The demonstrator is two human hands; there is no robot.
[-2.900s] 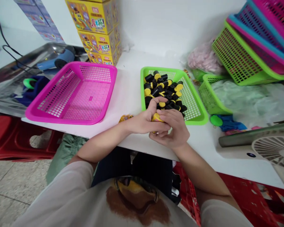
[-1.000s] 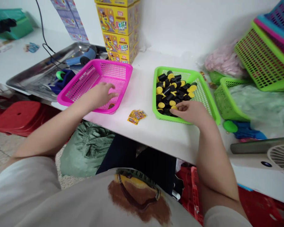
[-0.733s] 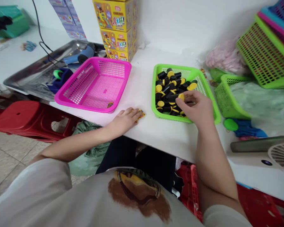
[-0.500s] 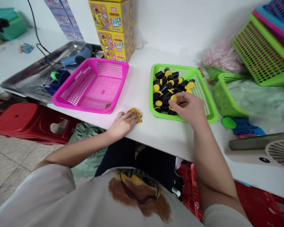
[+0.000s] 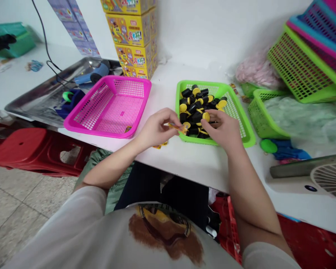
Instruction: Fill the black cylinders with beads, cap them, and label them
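My left hand (image 5: pixel 156 129) pinches a small yellow printed sticker (image 5: pixel 182 128) between thumb and fingers, over the near left edge of the green basket (image 5: pixel 250 136). Below that hand, partly hidden, more yellow printed pieces (image 5: pixel 161 145) lie on the white table. My right hand (image 5: pixel 226 129) is closed on the yellow end of a small black cup (image 5: pixel 197 118), above the basket's contents. Several similar black cups with yellow ends (image 5: pixel 192 108) lie jumbled in the basket. The sticker and the held cup are close but apart.
A pink basket (image 5: pixel 70 125) with a small printed piece in it stands left, overlapping a metal tray (image 5: pixel 19 106). Stacked yellow boxes (image 5: pixel 134 31) rise at the back. To the right are a smaller green basket (image 5: pixel 266 119), stacked baskets (image 5: pixel 305 71) and a white fan (image 5: pixel 327 179).
My left hand has lifted from the table and moved right and away from me, now with a sticker in its fingers. My right hand stays at the basket with the black cup.
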